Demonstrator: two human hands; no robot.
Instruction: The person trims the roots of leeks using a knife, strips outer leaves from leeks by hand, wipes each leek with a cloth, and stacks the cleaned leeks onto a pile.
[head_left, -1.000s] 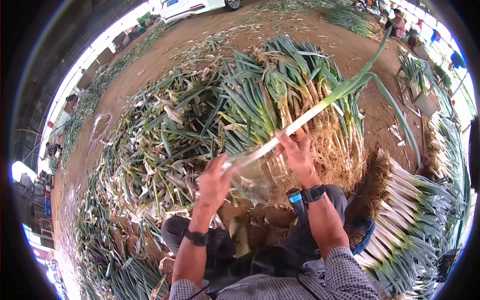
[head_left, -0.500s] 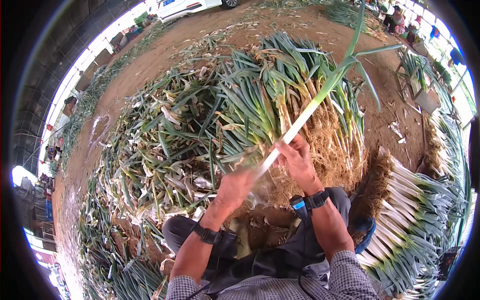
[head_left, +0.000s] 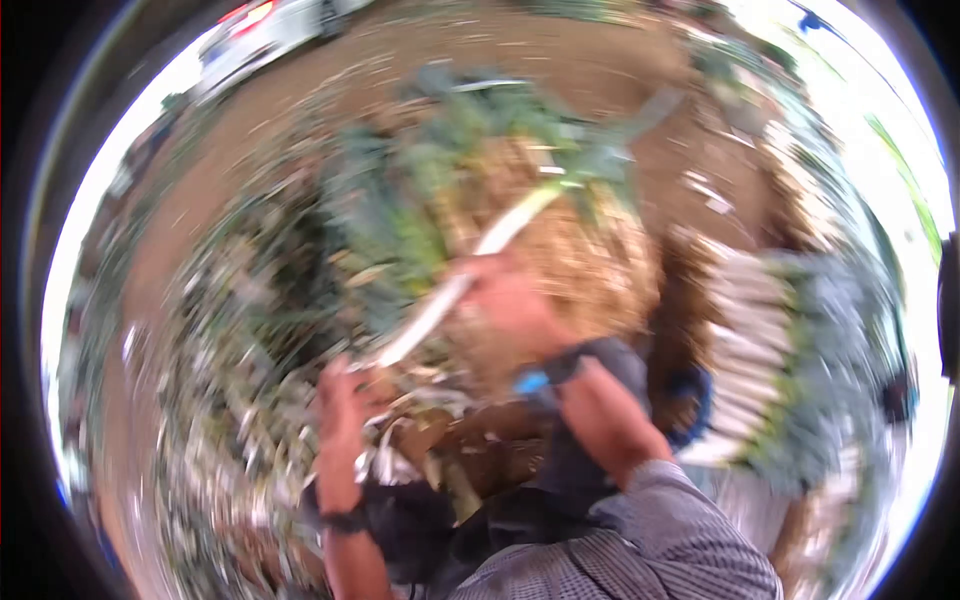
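A long leek (head_left: pixel 425 322) with a white stem and green leaves slants across the view, its leafy top up and to the right. My right hand (head_left: pixel 505 300) is closed around the middle of its stem. At the stem's lower end is my left hand (head_left: pixel 345 400), its blurred fingers apart; whether they touch the leek I cannot tell. Behind the right hand stands a heap of untrimmed leeks (head_left: pixel 400 190) with brown, hairy roots (head_left: pixel 585 270).
Stripped leaves (head_left: pixel 250 300) are piled to the left. On the right, white-stemmed leeks (head_left: pixel 745 335) lie in a row, roots towards me. Bare soil (head_left: pixel 560 55) stretches beyond the heap, with a white car (head_left: pixel 265 45) at the far left.
The view has swung to the right and blurred. My left hand has moved down the leek to its lower end and its fingers have spread; my right hand still grips the stem.
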